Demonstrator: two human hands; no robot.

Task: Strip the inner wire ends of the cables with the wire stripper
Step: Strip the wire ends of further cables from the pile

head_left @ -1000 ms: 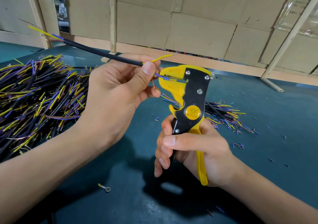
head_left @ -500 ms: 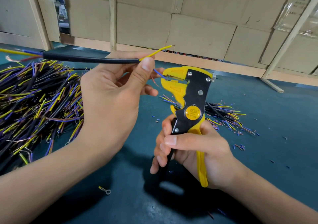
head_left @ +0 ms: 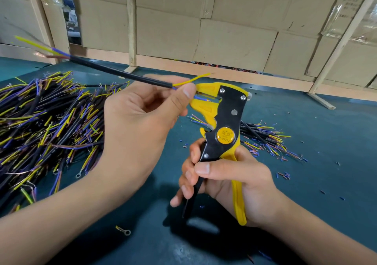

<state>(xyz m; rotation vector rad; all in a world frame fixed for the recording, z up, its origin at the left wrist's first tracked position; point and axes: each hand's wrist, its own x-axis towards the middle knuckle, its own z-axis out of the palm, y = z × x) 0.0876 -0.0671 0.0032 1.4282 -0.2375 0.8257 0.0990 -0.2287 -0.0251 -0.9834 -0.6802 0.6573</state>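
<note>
Left hand (head_left: 142, 118) pinches a black cable (head_left: 122, 74) between thumb and fingers, close to its stripped end; blue inner wire (head_left: 199, 97) is fed into the yellow mouth of the wire stripper (head_left: 222, 126), which looks partly open, while the yellow inner wire (head_left: 191, 79) curls up free above the tool. Right hand (head_left: 230, 179) is wrapped round the stripper handles, fingers curled on the black one, upright above the bench (head_left: 326, 183). Risks, as I judge them: the blue wire sits shallow or off-slot, so the squeeze takes too little insulation or nicks strands; the thumb is right beside the mouth and could get caught; the loose yellow wire could slip in too. Cable pile (head_left: 40, 122) left, smaller bundle (head_left: 265, 136) behind the tool, insulation bits (head_left: 282, 176) scattered about.
</note>
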